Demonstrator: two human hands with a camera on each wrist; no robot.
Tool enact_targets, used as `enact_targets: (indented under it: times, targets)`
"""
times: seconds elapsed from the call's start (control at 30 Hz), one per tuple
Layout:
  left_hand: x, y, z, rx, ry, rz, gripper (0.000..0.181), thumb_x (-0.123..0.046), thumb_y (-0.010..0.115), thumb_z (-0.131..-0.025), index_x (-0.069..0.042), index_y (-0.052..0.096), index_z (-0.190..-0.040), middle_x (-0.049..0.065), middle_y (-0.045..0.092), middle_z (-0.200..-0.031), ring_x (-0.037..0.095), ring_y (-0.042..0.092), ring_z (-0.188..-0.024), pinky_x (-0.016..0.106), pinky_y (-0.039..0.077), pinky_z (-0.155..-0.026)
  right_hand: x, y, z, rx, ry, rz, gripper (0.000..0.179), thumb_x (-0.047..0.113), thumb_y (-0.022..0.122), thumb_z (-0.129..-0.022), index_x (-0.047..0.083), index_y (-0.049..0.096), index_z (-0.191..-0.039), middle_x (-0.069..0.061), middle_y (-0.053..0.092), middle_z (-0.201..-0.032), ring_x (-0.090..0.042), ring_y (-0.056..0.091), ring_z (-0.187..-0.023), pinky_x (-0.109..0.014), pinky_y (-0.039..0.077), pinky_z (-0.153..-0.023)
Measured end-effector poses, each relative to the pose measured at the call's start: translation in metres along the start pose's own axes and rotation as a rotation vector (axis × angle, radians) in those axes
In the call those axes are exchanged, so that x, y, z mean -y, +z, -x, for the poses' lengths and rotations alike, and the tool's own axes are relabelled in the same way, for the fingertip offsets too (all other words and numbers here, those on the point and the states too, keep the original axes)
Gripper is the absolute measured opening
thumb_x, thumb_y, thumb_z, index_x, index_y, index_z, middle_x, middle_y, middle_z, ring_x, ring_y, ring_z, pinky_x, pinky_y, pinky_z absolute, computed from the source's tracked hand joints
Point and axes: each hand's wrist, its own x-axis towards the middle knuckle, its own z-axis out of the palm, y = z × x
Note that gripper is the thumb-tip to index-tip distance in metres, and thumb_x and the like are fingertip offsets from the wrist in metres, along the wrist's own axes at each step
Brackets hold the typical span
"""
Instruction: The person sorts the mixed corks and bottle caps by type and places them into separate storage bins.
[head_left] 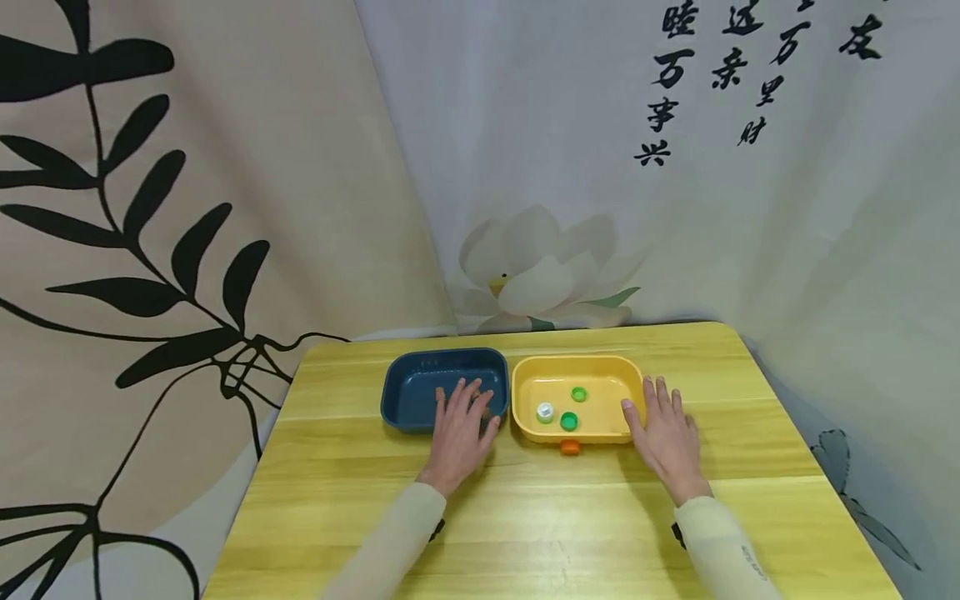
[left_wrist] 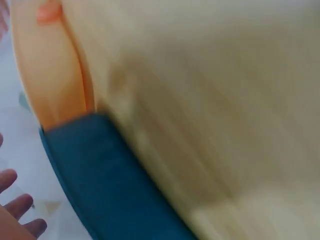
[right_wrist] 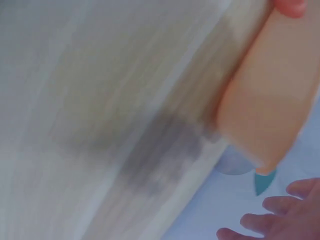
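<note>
My left hand (head_left: 461, 437) hovers over the front right part of a dark blue tray (head_left: 408, 392), fingers spread and holding nothing. Small brownish things show partly behind its fingers; their kind is hidden. Beside the right end of a yellow tray (head_left: 607, 387) is my right hand (head_left: 670, 433), fingers extended, thumb over the rim; contact cannot be told. In that tray lie a light green round piece (head_left: 579, 393), a darker green one (head_left: 569, 421) and a white one (head_left: 545, 412), like bottle caps. Both wrist views show spread fingertips (left_wrist: 20, 205) (right_wrist: 280, 205) near the trays.
A small orange piece (head_left: 570, 447) sits at the yellow tray's front wall. The trays stand side by side near the back of a wooden table (head_left: 555, 525). Behind it hangs a cloth (head_left: 315, 167) printed with leaves, a flower and dark characters.
</note>
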Motion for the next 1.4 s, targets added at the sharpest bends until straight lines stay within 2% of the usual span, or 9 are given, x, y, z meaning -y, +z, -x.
enact_targets:
  times: [0.07, 0.23, 0.33, 0.53, 0.7, 0.83, 0.93, 1.1, 1.4]
  targets:
    - [-0.006, 0.002, 0.006, 0.025, 0.016, -0.019, 0.049, -0.038, 0.065, -0.101, -0.014, 0.06, -0.144, 0.013, 0.046, -0.157, 0.04, 0.035, -0.15, 0.071, 0.029, -0.114, 0.006, -0.001, 0.004, -0.027, -0.027, 0.003, 0.077, 0.056, 0.032, -0.11, 0.001, 0.023, -0.164, -0.029, 0.02, -0.167, -0.059, 0.02, -0.148, -0.08, 0.023, -0.108]
    - [-0.017, 0.008, 0.011, 0.124, 0.005, -0.084, 0.065, -0.05, 0.06, -0.102, -0.015, 0.048, -0.156, 0.011, 0.032, -0.167, 0.038, 0.025, -0.154, 0.071, 0.025, -0.116, 0.019, -0.001, 0.017, -0.054, -0.078, 0.02, 0.076, 0.053, 0.038, -0.11, -0.001, 0.028, -0.162, -0.028, 0.024, -0.166, -0.057, 0.022, -0.148, -0.079, 0.025, -0.108]
    - [-0.023, 0.011, 0.01, 0.183, 0.014, -0.131, 0.074, -0.058, 0.054, -0.102, -0.015, 0.039, -0.161, 0.011, 0.024, -0.17, 0.038, 0.021, -0.156, 0.071, 0.024, -0.117, 0.024, 0.0, 0.025, -0.038, -0.1, 0.028, 0.076, 0.052, 0.039, -0.11, -0.001, 0.027, -0.162, -0.027, 0.023, -0.167, -0.054, 0.02, -0.15, -0.078, 0.024, -0.11]
    - [-0.036, 0.019, 0.005, 0.254, 0.028, -0.129, 0.086, -0.063, 0.049, -0.102, -0.009, 0.025, -0.165, 0.01, 0.012, -0.173, 0.033, 0.012, -0.158, 0.07, 0.022, -0.118, 0.035, 0.007, 0.041, -0.058, -0.179, 0.035, 0.074, 0.048, 0.048, -0.108, -0.001, 0.032, -0.16, -0.024, 0.025, -0.167, -0.052, 0.024, -0.15, -0.074, 0.027, -0.112]
    - [-0.045, 0.028, 0.001, 0.279, 0.034, -0.137, 0.089, -0.062, 0.049, -0.102, -0.004, 0.023, -0.164, 0.014, 0.012, -0.173, 0.032, 0.011, -0.159, 0.069, 0.021, -0.119, 0.041, 0.013, 0.053, -0.054, -0.246, 0.02, 0.071, 0.044, 0.054, -0.106, -0.001, 0.036, -0.159, -0.021, 0.028, -0.167, -0.048, 0.027, -0.15, -0.071, 0.029, -0.113]
    - [-0.047, 0.032, 0.001, 0.302, 0.015, -0.156, 0.09, -0.065, 0.045, -0.102, -0.003, 0.023, -0.164, 0.016, 0.013, -0.172, 0.031, 0.011, -0.159, 0.067, 0.019, -0.12, 0.045, 0.016, 0.06, -0.066, -0.317, 0.006, 0.069, 0.041, 0.058, -0.105, -0.001, 0.042, -0.156, -0.019, 0.036, -0.164, -0.044, 0.032, -0.15, -0.067, 0.031, -0.114]
    - [-0.048, 0.033, 0.002, 0.323, -0.002, -0.182, 0.091, -0.069, 0.041, -0.102, -0.004, 0.025, -0.164, 0.016, 0.014, -0.172, 0.031, 0.012, -0.159, 0.067, 0.019, -0.121, 0.048, 0.02, 0.064, -0.091, -0.396, 0.009, 0.065, 0.037, 0.063, -0.102, -0.002, 0.047, -0.152, -0.017, 0.043, -0.16, -0.041, 0.039, -0.147, -0.065, 0.033, -0.114]
    - [-0.049, 0.035, 0.002, 0.329, 0.009, -0.219, 0.093, -0.072, 0.038, -0.101, -0.003, 0.029, -0.163, 0.017, 0.017, -0.171, 0.031, 0.015, -0.158, 0.066, 0.019, -0.121, 0.053, 0.026, 0.068, -0.111, -0.507, 0.016, 0.06, 0.029, 0.071, -0.096, -0.003, 0.056, -0.145, -0.018, 0.053, -0.151, -0.039, 0.053, -0.136, -0.062, 0.041, -0.109]
    - [-0.051, 0.041, 0.001, 0.324, 0.038, -0.261, 0.092, -0.072, 0.034, -0.102, -0.003, 0.03, -0.162, 0.015, 0.019, -0.171, 0.03, 0.016, -0.158, 0.065, 0.021, -0.121, 0.057, 0.038, 0.065, -0.012, -0.553, 0.058, 0.052, 0.033, 0.069, -0.099, 0.001, 0.062, -0.14, -0.018, 0.059, -0.144, -0.038, 0.057, -0.132, -0.058, 0.046, -0.107]
